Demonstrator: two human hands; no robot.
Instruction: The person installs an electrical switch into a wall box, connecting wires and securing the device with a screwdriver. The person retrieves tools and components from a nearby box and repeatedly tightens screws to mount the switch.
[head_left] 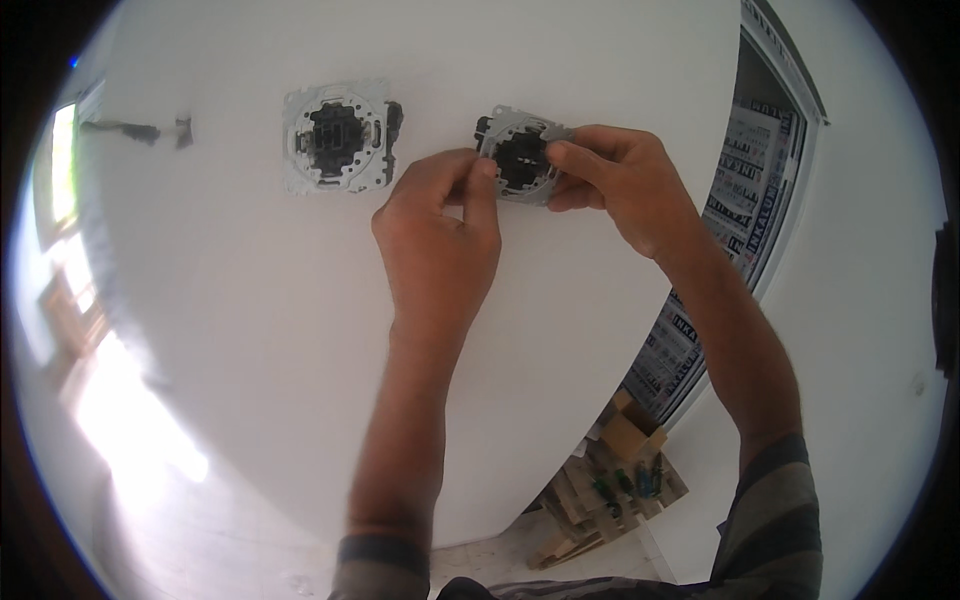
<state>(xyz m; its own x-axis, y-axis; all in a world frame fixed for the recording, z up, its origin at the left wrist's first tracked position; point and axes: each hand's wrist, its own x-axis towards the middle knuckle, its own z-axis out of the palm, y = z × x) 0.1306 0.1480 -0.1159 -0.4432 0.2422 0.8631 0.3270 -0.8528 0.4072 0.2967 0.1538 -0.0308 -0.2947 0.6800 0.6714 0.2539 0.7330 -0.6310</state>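
I hold a square metal-framed switch mechanism with a black centre against the white wall. My left hand has its thumb and fingers closed at the left edge of the mechanism. My right hand grips the right side, thumb on the front and fingers curled behind. A similar mechanism sits on the wall to the left, just beyond my left hand, with a dark part showing along its right edge.
Dark marks or holes are at the wall's far left, near a bright opening. At right is a recessed frame covered in printed film. Below it lie a cardboard box and a wooden pallet with small green items.
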